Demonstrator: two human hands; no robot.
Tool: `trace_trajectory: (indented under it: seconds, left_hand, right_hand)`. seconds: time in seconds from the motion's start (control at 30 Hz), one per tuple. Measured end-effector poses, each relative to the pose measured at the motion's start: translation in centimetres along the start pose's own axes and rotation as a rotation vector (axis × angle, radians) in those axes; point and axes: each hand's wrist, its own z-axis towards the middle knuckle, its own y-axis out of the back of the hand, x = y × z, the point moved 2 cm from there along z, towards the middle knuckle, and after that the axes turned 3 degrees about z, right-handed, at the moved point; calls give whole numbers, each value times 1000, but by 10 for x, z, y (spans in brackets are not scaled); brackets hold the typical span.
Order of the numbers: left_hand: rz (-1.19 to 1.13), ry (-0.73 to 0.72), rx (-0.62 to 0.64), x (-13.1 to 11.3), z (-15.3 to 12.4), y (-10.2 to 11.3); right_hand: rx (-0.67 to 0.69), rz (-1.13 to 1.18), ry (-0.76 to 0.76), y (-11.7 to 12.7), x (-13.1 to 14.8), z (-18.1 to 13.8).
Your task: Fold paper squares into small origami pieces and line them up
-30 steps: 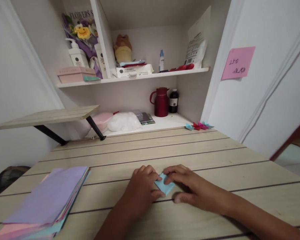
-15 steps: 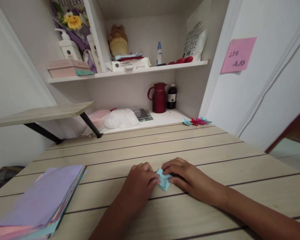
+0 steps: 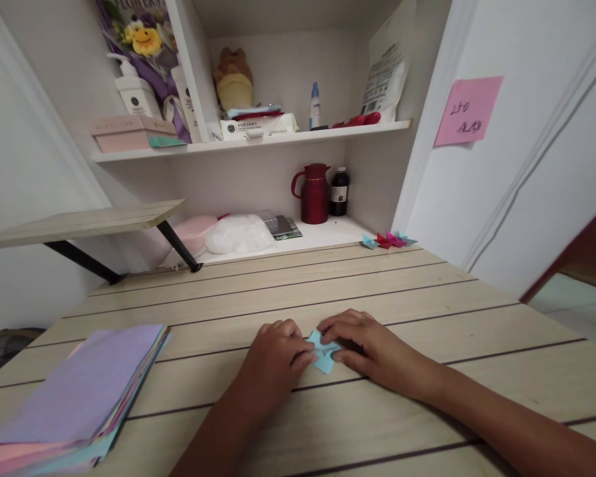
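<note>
Where the blue paper (image 3: 323, 362) is lying: it is resting, small and folded, on the striped table (image 3: 377, 430), between the two hands.
Left hand (image 3: 278, 358): its thumb and finger are pinching narrowly on the left edge of the paper.
Right hand (image 3: 372, 348): its thumb and fingertips are holding the right side, curving with a gap between them.
Paper weight: it is probably feeling very light, so it is needing little force.
Folds: layers are likely giving some stiffness, but thin corners are seeming easy to crush.
Edges: opposite outer edges, I judge, are offering the safest fingertip hold.
</note>
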Motion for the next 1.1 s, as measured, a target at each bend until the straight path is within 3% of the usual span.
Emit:
trace_trajectory:
  seconds: [0.23,0.47,0.77,1.1]
  left_hand:
    - [119,-65,-7,-1,0,-2]
    - [-213,227,-137,4,7,-12]
    - [-134,334,-268,-2,8,-21]
    - [37,382,-170,-11,8,-19]
  right_hand:
    - [-42,37,-41,-3,-2,2]
    - [-101,22,-124,-9,-8,7]
    - [-119,-94,-134,-13,-6,15]
    - [-106,-258,-182,-16,-4,18]
